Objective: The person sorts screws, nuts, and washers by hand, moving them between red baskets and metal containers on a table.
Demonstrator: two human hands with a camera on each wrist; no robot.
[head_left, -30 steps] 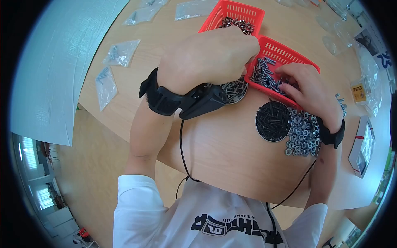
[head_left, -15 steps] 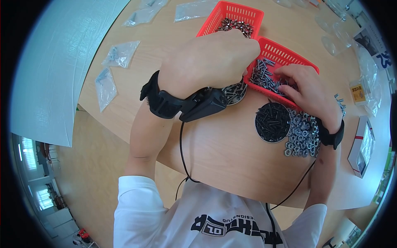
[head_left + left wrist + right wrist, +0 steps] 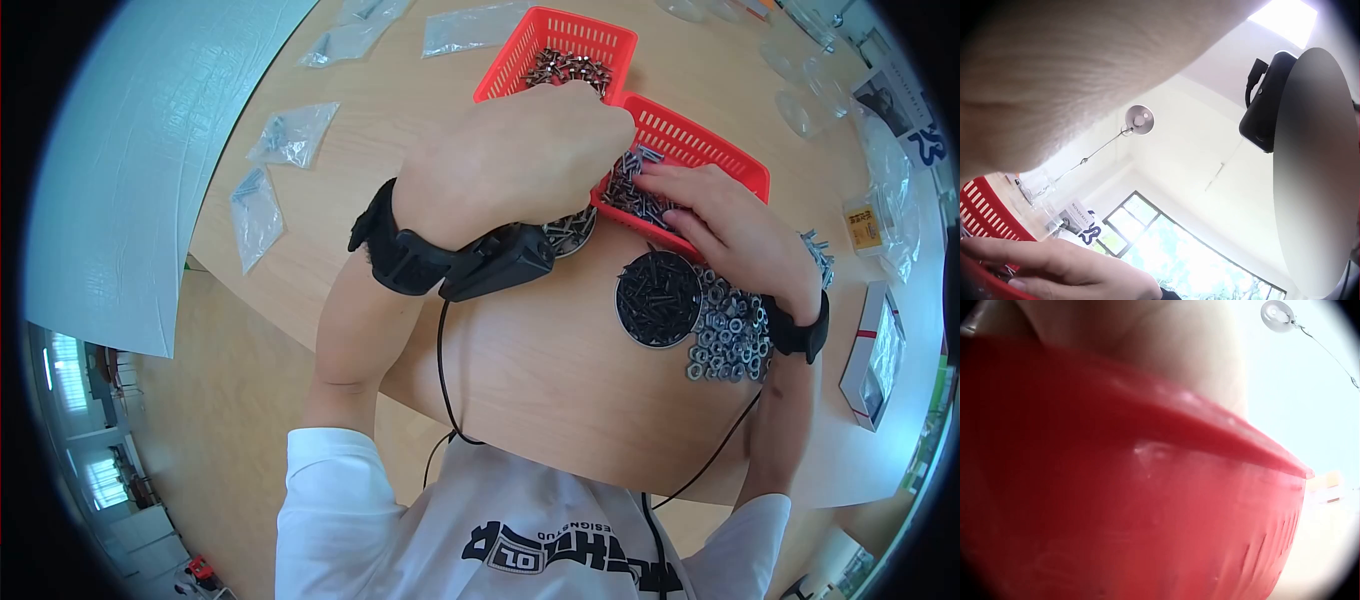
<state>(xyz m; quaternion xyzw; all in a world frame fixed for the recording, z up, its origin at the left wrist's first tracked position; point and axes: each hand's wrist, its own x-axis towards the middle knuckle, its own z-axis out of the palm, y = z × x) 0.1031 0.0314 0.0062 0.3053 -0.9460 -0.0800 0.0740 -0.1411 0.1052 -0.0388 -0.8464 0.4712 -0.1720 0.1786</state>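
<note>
My right hand (image 3: 725,220) reaches over the near rim of a red basket (image 3: 700,137), fingers extended onto the silver screws (image 3: 625,195) inside. In the left wrist view the same hand (image 3: 1072,269) shows fairly straight fingers over the basket. The basket wall (image 3: 1147,506) fills most of the right wrist view. My left hand (image 3: 515,150) is bent over a round dish of screws (image 3: 572,232), right by the basket's left end. Its back faces the head camera and its fingers are hidden, so I cannot tell what they hold.
A second red basket (image 3: 588,32) with small metal fasteners (image 3: 568,68) stands behind. Nearer me are a round dish of black screws (image 3: 658,298) and a pile of nuts (image 3: 728,335). Plastic bags (image 3: 257,218) lie at left; a flat box (image 3: 872,355) lies at right.
My right hand's fingers have moved left across the screws and straightened. My left hand has shifted slightly towards me, staying by the basket's end.
</note>
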